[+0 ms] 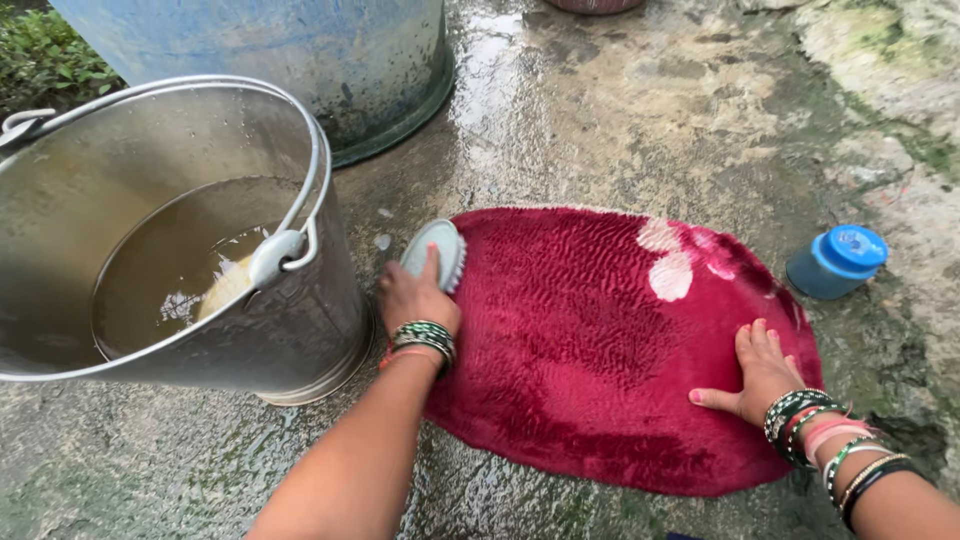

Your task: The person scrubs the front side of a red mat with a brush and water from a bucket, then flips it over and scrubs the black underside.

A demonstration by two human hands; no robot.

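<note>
Lying flat on the wet concrete floor (pixel 620 110), the oval red mat (pixel 590 350) with pale flower shapes at its far end is the landmark for everything else. At the mat's left edge, the left hand (pixel 415 300) has its fingers closed around a round grey scrubbing brush (pixel 436 252), bristles turned toward the pile, seemingly so it can work the fabric. On the mat's near right edge, the right hand (pixel 762 372) lies palm down with fingers spread and gripping nothing, apparently to pin the mat against the slippery floor. Just left of the mat stands a steel bucket (pixel 300 340) holding murky brownish water with something pale sunk in it. Right of the mat sits a small blue-lidded jar (pixel 838 262), its contents hidden. Beyond the mat stands a large blue drum (pixel 300 50).
</note>
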